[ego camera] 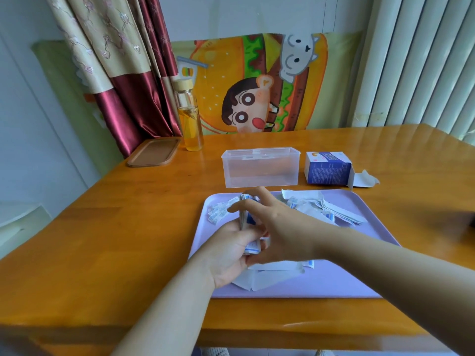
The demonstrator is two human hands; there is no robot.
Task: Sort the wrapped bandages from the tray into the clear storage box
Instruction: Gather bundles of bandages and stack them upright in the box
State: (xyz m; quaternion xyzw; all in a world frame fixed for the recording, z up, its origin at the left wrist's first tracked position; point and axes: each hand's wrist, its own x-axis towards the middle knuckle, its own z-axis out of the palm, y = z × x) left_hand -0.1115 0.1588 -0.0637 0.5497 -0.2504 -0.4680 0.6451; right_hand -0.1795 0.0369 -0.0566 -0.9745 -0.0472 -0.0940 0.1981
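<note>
Left hand (pixel 228 255) is clamped on a stack of wrapped bandages (pixel 247 217), fingers curled round its lower end so the stack stands nearly upright above the lilac tray (pixel 334 283). My right hand (pixel 280 227) reaches across from the other side and lies against the same stack, its fingers stretched fairly straight over the top edge. The thumb is tucked in behind, and I cannot tell whether that hand pinches the stack or only steadies it.

More wrapped bandages lie loose on the tray. A small fan of them (pixel 218 211) sits at the far left corner, a jumbled heap (pixel 323 208) runs along the far right side, and a few larger white packets (pixel 270 273) lie flat just under my wrists.

Just beyond the tray's far edge stands the clear box (pixel 261 167), its top open. Beside it to the right a blue and white carton (pixel 327 168) lies on its side with its end flap open.

Further back on the left of the bench (pixel 102 240) stands a glass bottle (pixel 190 119) of yellow liquid with a pale cap, and beside that lies a flat brown lid (pixel 154 152). A red and beige curtain (pixel 123 73) hangs behind them, next to a cartoon cloth (pixel 257 86).
</note>
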